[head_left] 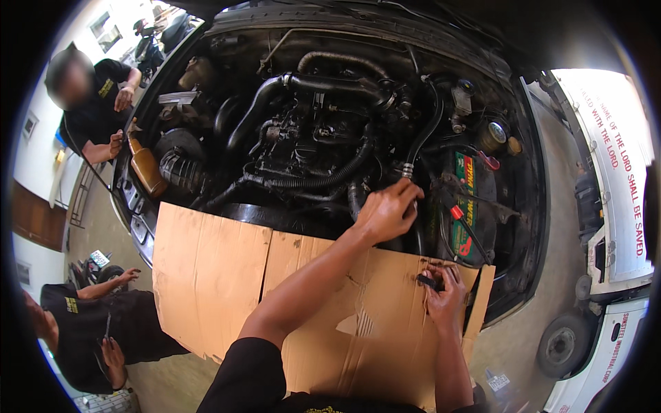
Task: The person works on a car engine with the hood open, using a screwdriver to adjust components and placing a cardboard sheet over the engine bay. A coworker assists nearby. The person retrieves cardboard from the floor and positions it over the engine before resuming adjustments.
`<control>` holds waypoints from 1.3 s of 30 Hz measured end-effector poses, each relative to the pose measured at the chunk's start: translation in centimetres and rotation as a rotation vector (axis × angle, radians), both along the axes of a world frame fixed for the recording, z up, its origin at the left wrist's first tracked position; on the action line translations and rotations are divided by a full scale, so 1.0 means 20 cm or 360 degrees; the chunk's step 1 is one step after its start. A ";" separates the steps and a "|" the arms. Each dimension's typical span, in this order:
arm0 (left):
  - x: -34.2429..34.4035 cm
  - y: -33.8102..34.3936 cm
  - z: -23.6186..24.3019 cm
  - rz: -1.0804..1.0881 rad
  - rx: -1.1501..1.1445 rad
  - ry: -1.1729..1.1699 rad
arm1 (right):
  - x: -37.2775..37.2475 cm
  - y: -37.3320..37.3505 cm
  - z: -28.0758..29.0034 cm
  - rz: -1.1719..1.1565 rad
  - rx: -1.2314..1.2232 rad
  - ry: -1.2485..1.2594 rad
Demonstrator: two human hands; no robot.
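Observation:
Over the front of the open engine bay, my left hand (389,213) reaches in with its fingers closed round the lower end of a black hose (428,131), just below a metal clamp (407,169). The fingertips are partly hidden. My right hand (446,294) is at the right part of a cardboard sheet (317,330). Pinched in its fingers is a short black piece (425,281), too small to name. The dark engine (303,144) lies beyond my left hand. A battery (465,199) with a green, red and yellow label stands right of it.
The cardboard covers the car's front edge and has a torn patch. At the far left, one person (96,110) reaches toward a brown bottle (146,168); another person (103,323) stands nearer, holding a thin tool. A truck with a wheel (561,346) stands at the right.

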State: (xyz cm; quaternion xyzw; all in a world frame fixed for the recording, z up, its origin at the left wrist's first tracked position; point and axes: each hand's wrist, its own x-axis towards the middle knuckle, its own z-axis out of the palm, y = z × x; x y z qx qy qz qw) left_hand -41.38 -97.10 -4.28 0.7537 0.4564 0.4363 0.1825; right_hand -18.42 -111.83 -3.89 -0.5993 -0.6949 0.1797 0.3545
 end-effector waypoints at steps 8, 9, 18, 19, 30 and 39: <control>0.01 -0.01 0.02 -0.0030 0.0068 -0.0029 | -0.10 0.20 0.72 0.0044 -0.0924 0.0415; 0.02 -0.01 0.01 -0.0049 0.0125 -0.0007 | -0.15 0.26 0.81 0.0012 -0.0836 0.0498; 0.10 -0.05 0.09 0.0082 0.0207 0.0073 | -0.29 0.81 0.47 -0.0141 0.0608 0.1024; 0.08 -0.05 0.03 0.0132 0.0179 0.0083 | -0.32 0.78 0.34 -0.0293 0.0583 0.1148; -0.05 0.01 -0.05 0.0487 0.0445 -0.0241 | -0.34 0.65 -0.05 -0.0405 0.0885 0.0918; -0.31 0.21 -0.15 0.0861 0.0778 -0.0321 | -0.44 0.71 -0.18 0.0199 0.0642 0.1030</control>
